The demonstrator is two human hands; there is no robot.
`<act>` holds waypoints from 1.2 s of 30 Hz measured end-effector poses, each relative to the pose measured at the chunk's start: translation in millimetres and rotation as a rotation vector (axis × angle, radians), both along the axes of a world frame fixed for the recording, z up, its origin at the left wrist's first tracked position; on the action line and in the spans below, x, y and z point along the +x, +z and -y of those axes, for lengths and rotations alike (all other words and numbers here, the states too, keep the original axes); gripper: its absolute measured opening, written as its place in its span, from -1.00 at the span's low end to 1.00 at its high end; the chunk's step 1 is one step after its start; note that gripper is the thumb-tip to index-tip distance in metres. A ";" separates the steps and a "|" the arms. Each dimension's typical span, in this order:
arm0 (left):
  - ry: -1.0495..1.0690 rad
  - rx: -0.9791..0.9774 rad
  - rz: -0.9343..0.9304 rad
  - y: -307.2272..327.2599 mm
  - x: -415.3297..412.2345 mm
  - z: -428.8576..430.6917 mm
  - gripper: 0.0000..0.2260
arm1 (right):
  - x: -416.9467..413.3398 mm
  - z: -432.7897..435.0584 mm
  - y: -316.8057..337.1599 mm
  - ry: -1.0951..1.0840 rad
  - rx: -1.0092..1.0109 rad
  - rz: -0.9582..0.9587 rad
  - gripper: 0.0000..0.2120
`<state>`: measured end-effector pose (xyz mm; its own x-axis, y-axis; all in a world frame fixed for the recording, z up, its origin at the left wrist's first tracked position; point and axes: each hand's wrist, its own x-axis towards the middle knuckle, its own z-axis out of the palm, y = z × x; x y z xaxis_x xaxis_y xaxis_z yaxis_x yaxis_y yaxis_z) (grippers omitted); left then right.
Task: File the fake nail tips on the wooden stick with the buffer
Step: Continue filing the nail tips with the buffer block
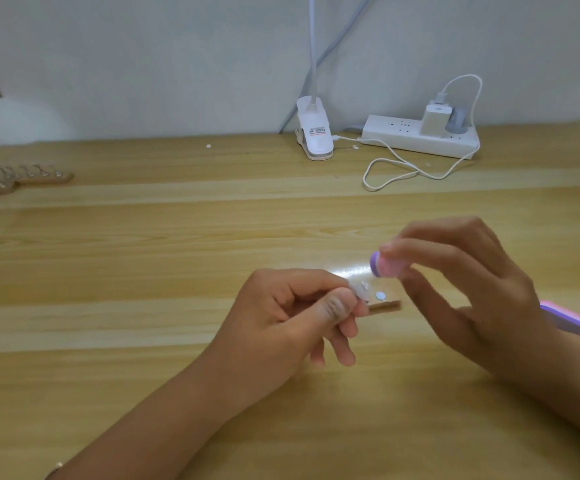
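My left hand [302, 317] pinches a short wooden stick [385, 305] between thumb and fingers. A clear fake nail tip [361, 289] sits on the stick beside my thumb, and a small white adhesive dot [380, 295] lies further along it. My right hand [461, 289] holds a purple and pink buffer block [383, 265] with fingertips and thumb; its near end hovers just above the stick, not touching the tip. The buffer's other end [567, 318] sticks out behind my right wrist.
Two more wooden sticks with several clear nail tips [18, 178] lie at the far left of the wooden table [177, 254]. At the back stand a white clip lamp base [314, 133] and a white power strip [420, 135] with a looping cable [392, 174].
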<state>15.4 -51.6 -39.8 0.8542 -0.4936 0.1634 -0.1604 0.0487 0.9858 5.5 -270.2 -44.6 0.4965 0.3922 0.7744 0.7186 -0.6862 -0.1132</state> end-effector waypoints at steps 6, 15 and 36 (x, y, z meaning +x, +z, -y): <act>-0.086 -0.039 -0.056 4.1 1.4 -0.5 -0.79 | -7.8 -5.8 -5.7 0.113 -0.075 0.022 -0.67; -0.175 -0.057 -0.114 4.2 1.8 -0.9 -0.79 | -10.1 -6.1 -6.1 0.133 -0.092 0.037 -0.68; 0.105 0.098 0.199 -7.0 -0.9 0.4 -0.87 | -4.2 -4.7 -3.3 0.084 -0.027 -0.114 -0.74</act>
